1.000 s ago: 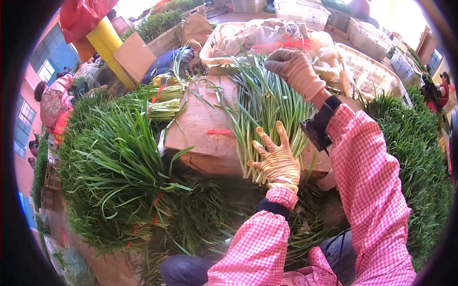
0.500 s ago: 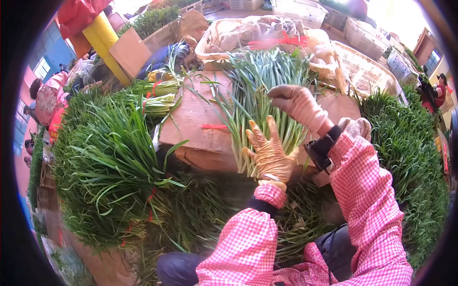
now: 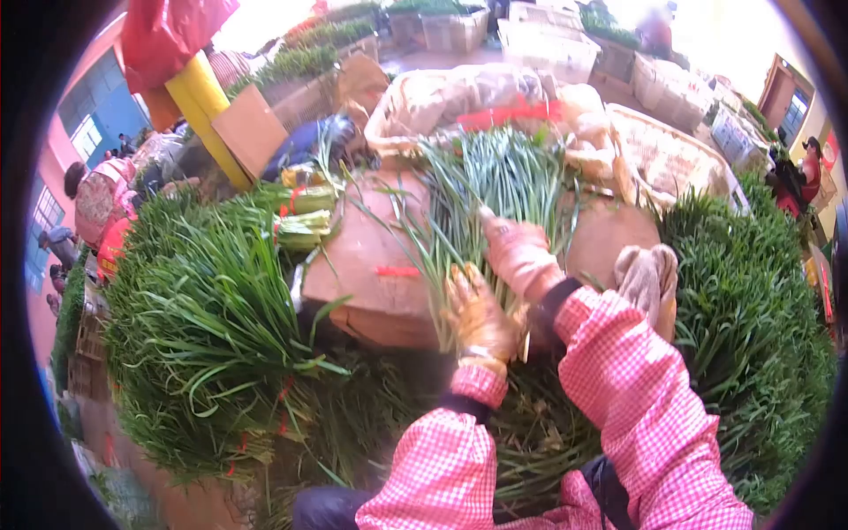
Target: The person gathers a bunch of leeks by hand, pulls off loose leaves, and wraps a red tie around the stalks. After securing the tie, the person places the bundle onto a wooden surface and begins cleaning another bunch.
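Observation:
A loose pile of long green stalks (image 3: 495,172) lies on a brown board (image 3: 375,296), pale ends toward me. My left hand (image 3: 480,320), in a yellowish glove, rests on the pale ends with its fingers spread. Just beyond it to the right, my right hand (image 3: 517,252), in a pinkish glove, is on the middle of the pile, fingers pointing forward; what its fingers hold, if anything, is too small to tell. A red strip (image 3: 397,271) lies on the board left of the pile. Two tied bundles (image 3: 305,215) sit at the board's left edge.
Heaps of greens stand left (image 3: 203,309) and right (image 3: 738,291). A grey cloth (image 3: 649,278) hangs at the board's right. Behind are a white basket (image 3: 384,119) with plastic and another basket (image 3: 685,150). A yellow post (image 3: 208,115) rises at the left; people are farther off.
My right hand has come down from above the stalks onto them. My left hand has moved slightly left on the pale ends. The view has tilted up a little.

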Tool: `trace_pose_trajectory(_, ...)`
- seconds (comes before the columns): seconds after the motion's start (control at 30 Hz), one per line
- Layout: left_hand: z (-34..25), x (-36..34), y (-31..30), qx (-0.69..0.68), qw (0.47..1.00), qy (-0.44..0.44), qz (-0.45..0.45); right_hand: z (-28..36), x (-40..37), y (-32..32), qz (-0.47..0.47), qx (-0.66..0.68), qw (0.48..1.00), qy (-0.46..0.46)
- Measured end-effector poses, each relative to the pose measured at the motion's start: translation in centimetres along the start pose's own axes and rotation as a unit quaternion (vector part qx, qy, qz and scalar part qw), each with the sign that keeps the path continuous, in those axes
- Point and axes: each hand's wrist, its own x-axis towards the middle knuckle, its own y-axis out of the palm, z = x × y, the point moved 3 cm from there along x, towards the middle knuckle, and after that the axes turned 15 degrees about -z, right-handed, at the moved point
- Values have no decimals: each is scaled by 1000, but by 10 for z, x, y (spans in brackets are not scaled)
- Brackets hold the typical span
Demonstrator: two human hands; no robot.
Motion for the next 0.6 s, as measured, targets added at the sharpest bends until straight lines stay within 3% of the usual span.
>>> trace_pose_trajectory(0.1,-2,-2,-4,-13,1000,-10,-7,-1,5,-3,40,-2,998,41)
trace_pose_trajectory(0.27,-6,-1,-7,-31,999,-6,21,2,4,-5,5,-20,1000,7)
trace_pose_trajectory(0.37,-6,-1,-11,-40,999,16,16,-12,1,-5,-24,81,996,-2)
trace_pose_trajectory(0.5,-12,0,-26,-20,999,18,26,-11,-6,-18,-45,101,994,-1)
trace_pose_trajectory(0.6,-8,0,-24,4,999,22,25,-6,-3,-17,22,57,998,4)
